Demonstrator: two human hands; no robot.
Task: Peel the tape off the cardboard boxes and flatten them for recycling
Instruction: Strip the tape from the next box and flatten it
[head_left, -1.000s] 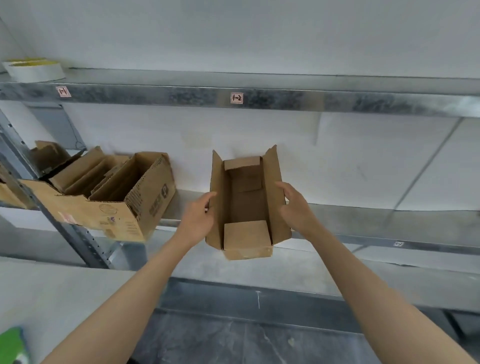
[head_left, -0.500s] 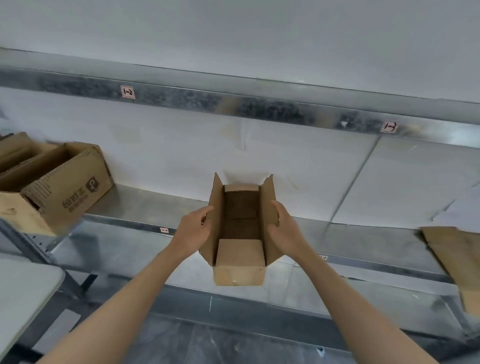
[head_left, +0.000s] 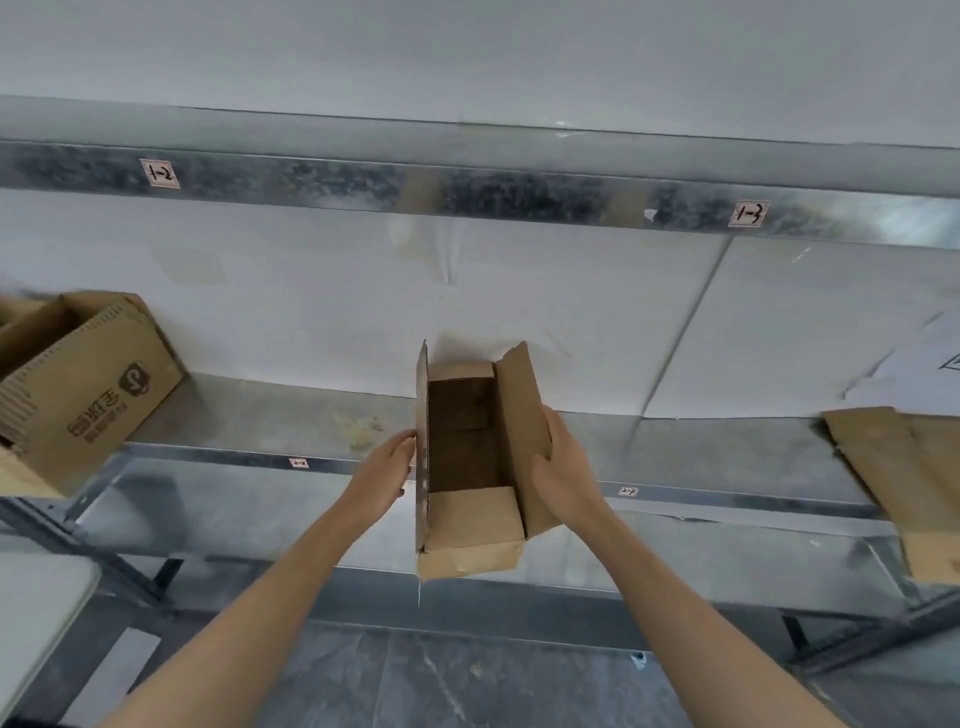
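A small open cardboard box (head_left: 475, 522) hangs in the air in front of the metal shelf (head_left: 249, 415), its open top facing me. Its left flap stands upright and edge-on, and its right flap leans outward. My left hand (head_left: 382, 478) lies against the outside of the left wall with fairly straight fingers. My right hand (head_left: 563, 480) grips the right flap, thumb on its inner face and fingers hidden behind it. A strip of tape shows along the box's lower front edge.
A bigger printed carton (head_left: 93, 384) sits open on the shelf at far left. Flattened cardboard (head_left: 904, 467) lies on the shelf at far right. An upper shelf beam (head_left: 467, 187) runs overhead. A white table corner (head_left: 36, 597) is at lower left, above a dark floor.
The view has swung right along the shelf, with the small box carried along between both hands. Its left flap now stands upright, and the flattened cardboard has come into sight.
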